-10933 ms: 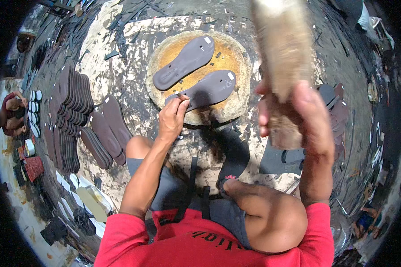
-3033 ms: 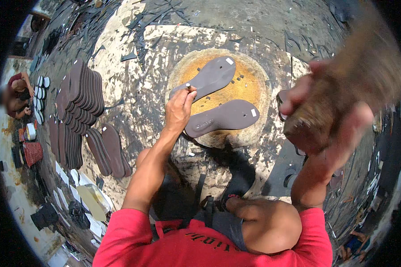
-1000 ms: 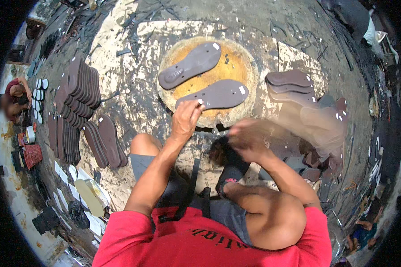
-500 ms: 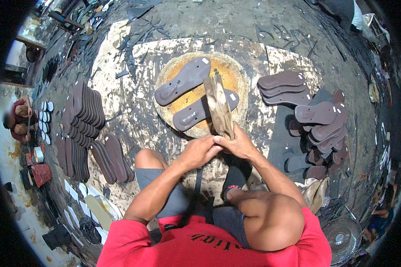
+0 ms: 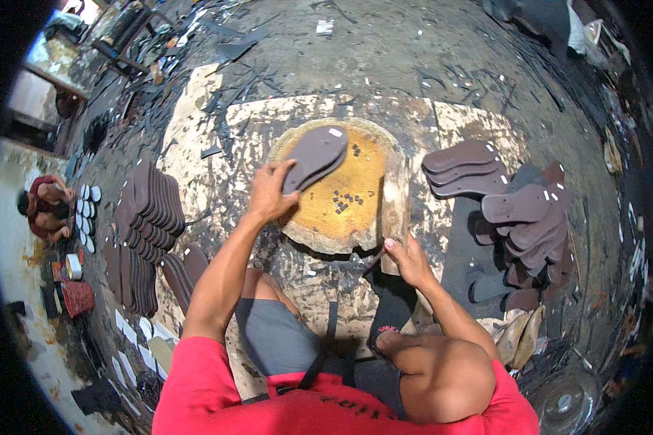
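Note:
My left hand [image 5: 272,190] grips the near end of a pair of brown sandal soles [image 5: 319,156], stacked one on the other and held over the round wooden block [image 5: 305,226]. The upper sole bears a small white sticker. Several tiny dark cut-out pieces [image 5: 350,199] lie on the block's yellowish top. At the block's right edge, my right hand [image 5: 411,262] is closed around the lower end of a rough wooden club [image 5: 395,190], which points away from me.
Stacks of brown soles [image 5: 149,210] stand at the left. More soles [image 5: 468,163] lie to the right, beside a loose heap of them [image 5: 533,217]. Far left, a person [image 5: 48,205] crouches by rows of white-topped pieces [image 5: 87,214]. A round fan [image 5: 562,402] sits at lower right.
My left hand has left the club and picked up the two soles, now stacked instead of side by side. My right hand has shifted the club rightward. The dark pieces are uncovered.

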The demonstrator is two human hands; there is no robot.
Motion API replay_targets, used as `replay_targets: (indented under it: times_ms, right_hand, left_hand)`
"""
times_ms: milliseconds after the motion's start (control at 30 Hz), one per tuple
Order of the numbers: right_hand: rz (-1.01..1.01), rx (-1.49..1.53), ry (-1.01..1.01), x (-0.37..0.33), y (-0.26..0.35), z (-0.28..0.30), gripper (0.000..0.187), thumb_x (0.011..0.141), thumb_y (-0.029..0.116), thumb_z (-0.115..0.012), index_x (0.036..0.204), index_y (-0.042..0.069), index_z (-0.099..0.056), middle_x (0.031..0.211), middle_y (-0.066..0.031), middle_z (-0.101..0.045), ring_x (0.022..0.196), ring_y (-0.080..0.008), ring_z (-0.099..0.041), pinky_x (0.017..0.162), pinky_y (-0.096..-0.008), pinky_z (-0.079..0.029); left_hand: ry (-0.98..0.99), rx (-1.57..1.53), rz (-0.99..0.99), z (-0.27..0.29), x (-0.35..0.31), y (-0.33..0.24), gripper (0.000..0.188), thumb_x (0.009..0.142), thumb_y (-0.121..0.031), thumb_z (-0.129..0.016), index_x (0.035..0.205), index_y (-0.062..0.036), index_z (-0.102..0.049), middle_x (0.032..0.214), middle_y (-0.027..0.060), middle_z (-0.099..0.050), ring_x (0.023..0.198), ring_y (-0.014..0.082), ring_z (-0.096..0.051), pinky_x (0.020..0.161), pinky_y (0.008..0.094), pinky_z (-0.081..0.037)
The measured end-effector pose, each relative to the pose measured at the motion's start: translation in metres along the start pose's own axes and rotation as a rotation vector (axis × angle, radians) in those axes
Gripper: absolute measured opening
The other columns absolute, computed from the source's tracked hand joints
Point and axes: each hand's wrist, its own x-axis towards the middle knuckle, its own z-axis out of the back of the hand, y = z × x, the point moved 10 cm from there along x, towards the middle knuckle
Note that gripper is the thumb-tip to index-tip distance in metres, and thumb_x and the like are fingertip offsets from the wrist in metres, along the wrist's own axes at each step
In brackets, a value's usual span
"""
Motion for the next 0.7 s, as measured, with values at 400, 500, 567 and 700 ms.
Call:
replay_targets:
  times_ms: [400,500,567,700]
  right_hand:
    - [-0.086,-0.055,0.019,0.015,-0.013,-0.011,0.045,0.104,0.034,-0.059,0.130,-0.002,-0.058,0.113,-0.0083,-0.063,0.103,-0.0171,-0.057,0.094,-0.0333,-0.046]
    - [-0.076,0.070,0.046,0.009,-0.004,-0.013,0.047,0.104,0.034,-0.060,0.133,-0.003,-0.056,0.113,-0.0093,-0.062,0.104,-0.0171,-0.058,0.095,-0.0338,-0.046]
    - [-0.094,0.004,-0.010,0.008,-0.006,-0.008,0.048,0.104,0.034,-0.060,0.134,-0.003,-0.055,0.115,-0.0094,-0.062,0.104,-0.0174,-0.059,0.095,-0.0343,-0.047]
    - [-0.135,0.083,-0.006,0.012,-0.013,-0.014,0.049,0.104,0.035,-0.060,0.135,-0.002,-0.054,0.114,-0.0095,-0.061,0.103,-0.0189,-0.060,0.094,-0.0356,-0.049]
  left_hand:
    - [-0.583,-0.518,0.243,0.100,-0.146,0.102,0.071,0.087,-0.032,-0.084,0.143,0.0016,-0.055,0.146,0.0200,-0.056,0.137,0.0276,-0.051,0.116,0.0403,-0.040]
    - [-0.574,-0.119,0.918,0.092,-0.288,0.294,0.110,0.075,-0.052,-0.089,0.154,0.0058,-0.038,0.159,0.0325,-0.038,0.146,0.0434,-0.040,0.121,0.0471,-0.034]
    - [-0.240,-0.050,1.398,0.034,-0.394,0.371,0.143,0.068,-0.058,-0.092,0.164,0.0030,-0.005,0.168,0.0292,-0.021,0.157,0.0441,-0.018,0.128,0.0487,-0.021]
    - [-0.436,-0.310,0.993,-0.023,-0.412,0.382,0.126,0.076,-0.049,-0.090,0.167,-0.0110,-0.012,0.162,0.0306,-0.033,0.151,0.0422,-0.033,0.124,0.0470,-0.029]
